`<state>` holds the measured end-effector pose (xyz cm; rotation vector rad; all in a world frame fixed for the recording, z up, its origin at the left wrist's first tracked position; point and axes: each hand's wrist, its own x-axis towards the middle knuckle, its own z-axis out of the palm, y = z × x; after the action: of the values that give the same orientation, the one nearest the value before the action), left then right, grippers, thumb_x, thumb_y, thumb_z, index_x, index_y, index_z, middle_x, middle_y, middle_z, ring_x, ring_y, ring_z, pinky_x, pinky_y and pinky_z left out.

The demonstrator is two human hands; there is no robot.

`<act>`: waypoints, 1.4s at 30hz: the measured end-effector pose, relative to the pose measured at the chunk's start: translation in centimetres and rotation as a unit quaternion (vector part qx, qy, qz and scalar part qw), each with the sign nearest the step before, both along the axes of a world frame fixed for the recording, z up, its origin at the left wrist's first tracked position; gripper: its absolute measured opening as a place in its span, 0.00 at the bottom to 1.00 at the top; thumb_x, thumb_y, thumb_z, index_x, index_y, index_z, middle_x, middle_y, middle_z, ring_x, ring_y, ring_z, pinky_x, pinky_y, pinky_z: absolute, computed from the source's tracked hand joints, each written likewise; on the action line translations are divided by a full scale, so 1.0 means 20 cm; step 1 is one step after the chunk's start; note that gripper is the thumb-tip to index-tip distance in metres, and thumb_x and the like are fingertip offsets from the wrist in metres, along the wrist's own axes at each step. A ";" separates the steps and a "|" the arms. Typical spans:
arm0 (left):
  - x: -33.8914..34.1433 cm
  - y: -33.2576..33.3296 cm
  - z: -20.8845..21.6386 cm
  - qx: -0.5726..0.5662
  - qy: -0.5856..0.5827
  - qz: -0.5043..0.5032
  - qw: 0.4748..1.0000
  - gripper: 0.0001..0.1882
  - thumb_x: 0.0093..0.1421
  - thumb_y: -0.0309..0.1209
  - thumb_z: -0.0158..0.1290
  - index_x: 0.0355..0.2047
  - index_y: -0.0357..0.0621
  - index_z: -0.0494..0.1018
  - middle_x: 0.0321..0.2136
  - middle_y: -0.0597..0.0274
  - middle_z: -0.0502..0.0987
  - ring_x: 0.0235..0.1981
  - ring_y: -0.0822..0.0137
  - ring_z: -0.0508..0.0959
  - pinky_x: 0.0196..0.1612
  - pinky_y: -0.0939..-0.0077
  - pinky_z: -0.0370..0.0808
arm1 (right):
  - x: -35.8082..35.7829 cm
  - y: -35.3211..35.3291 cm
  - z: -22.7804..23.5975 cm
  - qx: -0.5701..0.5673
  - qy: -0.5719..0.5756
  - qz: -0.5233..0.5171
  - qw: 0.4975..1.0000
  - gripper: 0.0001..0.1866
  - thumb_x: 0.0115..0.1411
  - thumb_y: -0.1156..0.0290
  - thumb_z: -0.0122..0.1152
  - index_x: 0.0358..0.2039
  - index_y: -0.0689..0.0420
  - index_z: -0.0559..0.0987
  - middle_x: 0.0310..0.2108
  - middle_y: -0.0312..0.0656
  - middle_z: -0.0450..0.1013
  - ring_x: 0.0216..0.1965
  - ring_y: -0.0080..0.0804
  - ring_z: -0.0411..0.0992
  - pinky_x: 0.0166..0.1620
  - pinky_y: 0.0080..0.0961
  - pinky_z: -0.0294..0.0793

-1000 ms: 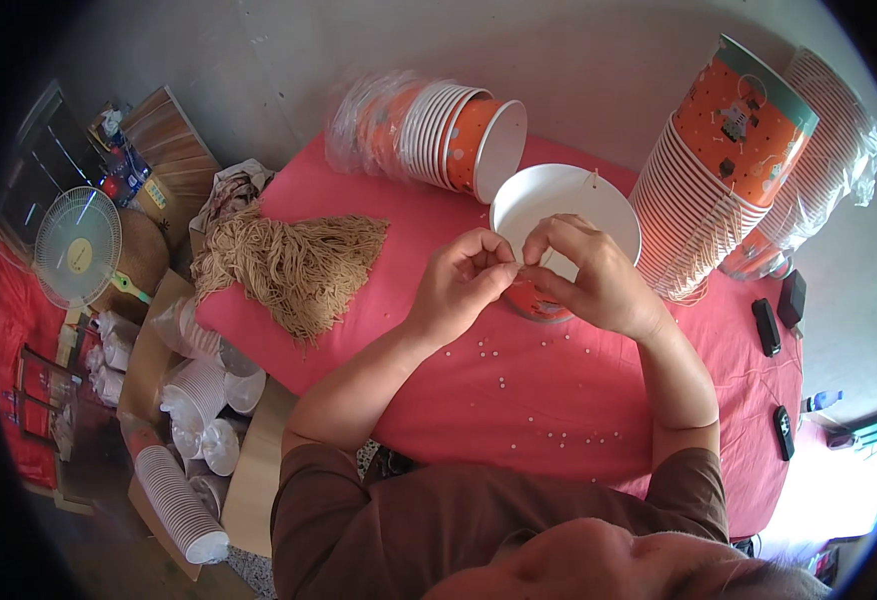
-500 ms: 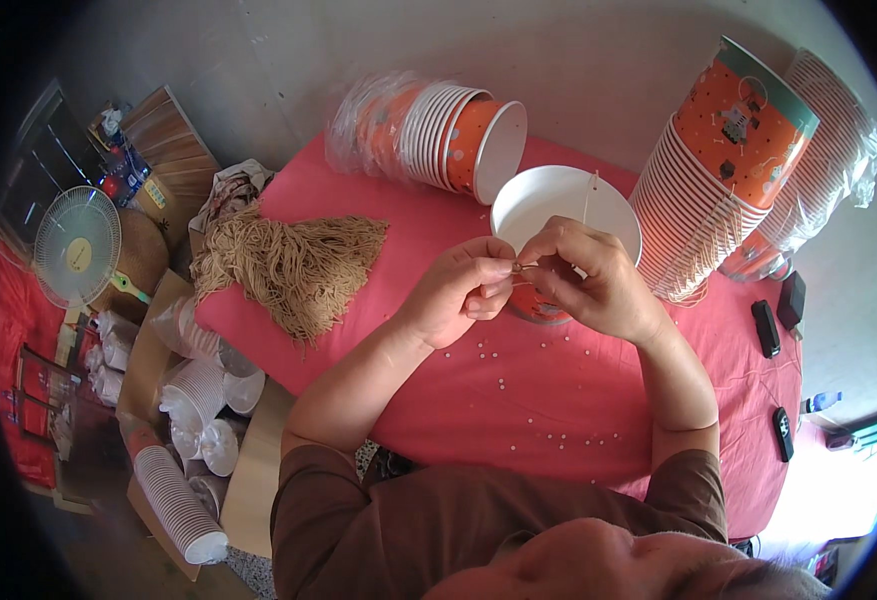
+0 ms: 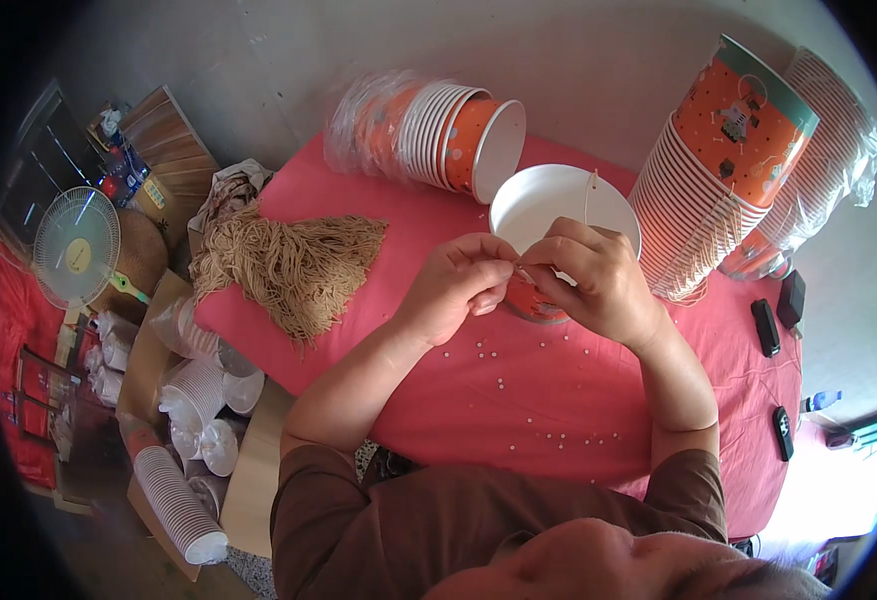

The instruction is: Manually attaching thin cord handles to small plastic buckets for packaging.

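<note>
In front of me an orange paper bucket [image 3: 506, 207] with a white inside stands upright on the table. A thin pale cord [image 3: 586, 205] hangs from its far right rim down inside. My left hand [image 3: 461, 283] and my right hand [image 3: 590, 280] meet over the bucket's near side. Both are closed, thumb and forefinger pinching a thin cord between them; the fingers hide most of it. To the left lies a thick bundle of tan cords [image 3: 298, 265], its loose ends fanned toward me.
A tall leaning stack of orange buckets [image 3: 698, 200] with cords hanging stands at right, a plastic-wrapped stack [image 3: 838, 140] behind it. Another bucket stack [image 3: 428, 135] lies at the back. Small white discs [image 3: 501, 383] dot the pink tablecloth [image 3: 438, 400]. A carton [image 3: 258, 450] with white tubs is lower left.
My fingertips have drawn closer together over the cord, and less of it shows between them. The bucket and the cord bundle stay in place.
</note>
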<state>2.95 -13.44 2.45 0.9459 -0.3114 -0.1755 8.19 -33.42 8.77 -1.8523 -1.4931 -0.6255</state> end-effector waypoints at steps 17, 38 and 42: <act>-0.03 -0.08 0.00 0.290 -0.262 0.301 0.870 0.04 0.60 0.20 0.58 0.36 0.36 0.76 0.27 0.69 0.75 0.22 0.83 0.68 0.24 0.82 0.67 | -0.01 -0.01 0.01 -0.056 -0.039 -0.047 0.997 0.08 0.49 0.73 0.67 0.28 0.56 0.76 0.19 0.41 0.73 0.21 0.42 0.75 0.25 0.37 0.74; -0.01 -0.03 0.03 0.352 -0.262 0.328 0.836 0.03 0.57 0.19 0.60 0.31 0.37 0.77 0.23 0.68 0.75 0.19 0.84 0.67 0.22 0.84 0.64 | 0.03 -0.05 0.03 -0.108 -0.041 -0.052 0.992 0.09 0.47 0.75 0.64 0.26 0.59 0.72 0.17 0.43 0.72 0.20 0.42 0.75 0.24 0.36 0.73; 0.00 -0.03 0.04 0.356 -0.260 0.332 0.834 0.03 0.57 0.20 0.60 0.31 0.37 0.77 0.22 0.69 0.74 0.19 0.84 0.66 0.22 0.83 0.63 | 0.02 -0.06 0.04 -0.109 -0.035 -0.053 0.992 0.09 0.48 0.74 0.65 0.27 0.59 0.73 0.18 0.42 0.73 0.21 0.42 0.76 0.25 0.36 0.73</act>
<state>2.89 -13.94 3.18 1.7956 -0.4033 0.6726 8.68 -34.57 9.54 -2.1074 -1.5682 -0.6017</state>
